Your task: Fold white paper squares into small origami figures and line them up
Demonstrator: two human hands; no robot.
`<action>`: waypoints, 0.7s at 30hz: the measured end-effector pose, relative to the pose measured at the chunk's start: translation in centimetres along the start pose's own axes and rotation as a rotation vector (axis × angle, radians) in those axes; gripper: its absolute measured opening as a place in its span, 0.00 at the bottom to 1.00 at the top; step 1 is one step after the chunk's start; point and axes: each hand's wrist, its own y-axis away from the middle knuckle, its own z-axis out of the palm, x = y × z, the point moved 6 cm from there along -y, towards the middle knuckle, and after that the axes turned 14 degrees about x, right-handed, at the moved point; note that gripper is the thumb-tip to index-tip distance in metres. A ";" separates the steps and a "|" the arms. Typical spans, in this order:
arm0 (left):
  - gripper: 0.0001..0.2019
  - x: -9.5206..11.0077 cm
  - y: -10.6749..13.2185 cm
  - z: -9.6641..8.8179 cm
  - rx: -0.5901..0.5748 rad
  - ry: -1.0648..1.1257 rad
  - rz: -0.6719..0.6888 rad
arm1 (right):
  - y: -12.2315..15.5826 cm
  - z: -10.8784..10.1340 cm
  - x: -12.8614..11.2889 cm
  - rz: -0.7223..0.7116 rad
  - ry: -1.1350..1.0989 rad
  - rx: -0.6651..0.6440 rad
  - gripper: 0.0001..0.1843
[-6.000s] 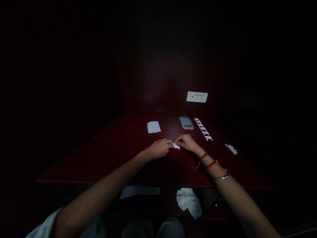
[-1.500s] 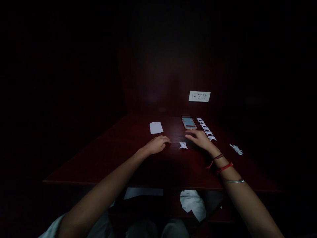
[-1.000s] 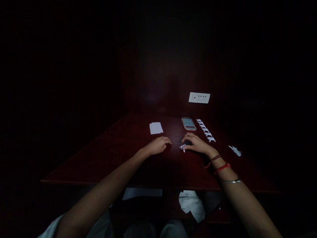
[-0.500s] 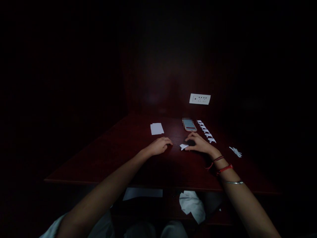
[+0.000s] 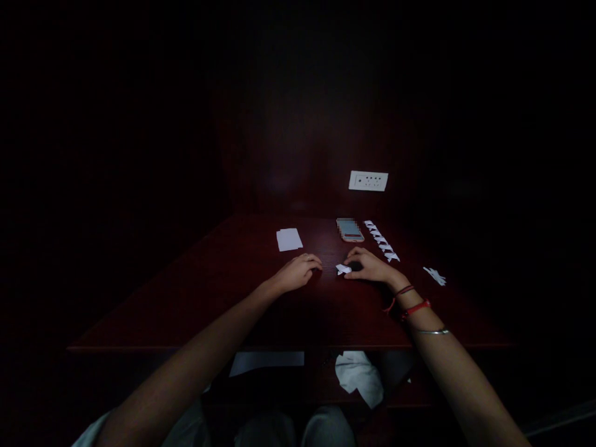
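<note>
While the left hand (image 5: 298,272), loosely curled, near-left of the phone (image 5: 350,231), shows nothing held, right hand (image 5: 372,267), half-closed: folded paper (image 5: 343,268) pinched, near side of phone. Handling: light fingertip pressure should spare the folds.

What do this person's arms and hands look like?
The right forearm wears a dark red thread bracelet, a brighter red bracelet and a silvery bangle. The left hand seems to wear a ring; a pale sleeve shows farther up that arm.

Free tabletop (image 5: 326,316) nearside; phone (image 5: 351,230) beyond right hand (image 5: 371,267).
</note>
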 end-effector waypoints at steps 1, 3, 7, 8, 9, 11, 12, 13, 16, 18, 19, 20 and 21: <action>0.17 0.1 0.0 0.0 0.005 -0.004 0.000 | 0.0 0.2 0.0 0.001 0.005 -0.013 0.20; 0.17 0.5 -0.1 -0.1 0.015 -0.008 0.002 | -0.1 0.1 -0.1 -0.010 0.007 -0.008 0.17; 0.16 1.6 -0.5 0.0 0.057 0.021 -0.010 | 0.6 -3.1 0.4 -0.029 0.017 0.108 0.16; 0.16 2.0 -0.7 0.2 0.063 0.033 -0.011 | 1.2 -4.3 0.9 -0.024 0.029 0.118 0.17; 0.16 2.5 -1.1 0.5 0.059 0.044 -0.002 | 1.9 -5.4 1.7 -0.016 0.049 0.108 0.17; 0.15 3.6 -2.0 1.3 0.026 0.059 0.043 | 3.5 -7.3 3.9 0.028 0.117 0.064 0.18; 0.15 4.2 -2.5 1.9 -0.001 0.065 0.079 | 4.4 -8.1 5.1 0.063 0.157 0.048 0.18; 0.15 4.8 -3.2 2.4 -0.015 0.066 0.106 | 5.2 -8.7 6.3 0.095 0.195 0.030 0.19; 0.14 5.7 -5.1 3.8 -0.018 0.059 0.138 | 6.9 -9.2 8.9 0.142 0.241 -0.034 0.19; 0.14 5.9 -5.9 4.6 0.002 0.053 0.121 | 7.3 -8.8 9.8 0.160 0.262 -0.041 0.19; 0.14 6.0 -6.1 5.0 0.008 0.050 0.113 | 7.4 -8.6 10.0 0.159 0.266 -0.044 0.19; 0.14 6.0 -6.2 5.3 0.011 0.047 0.110 | 7.4 -8.3 10.2 0.159 0.271 -0.046 0.19; 0.14 6.0 -6.2 5.6 0.013 0.041 0.108 | 7.3 -8.0 10.3 0.157 0.273 -0.051 0.18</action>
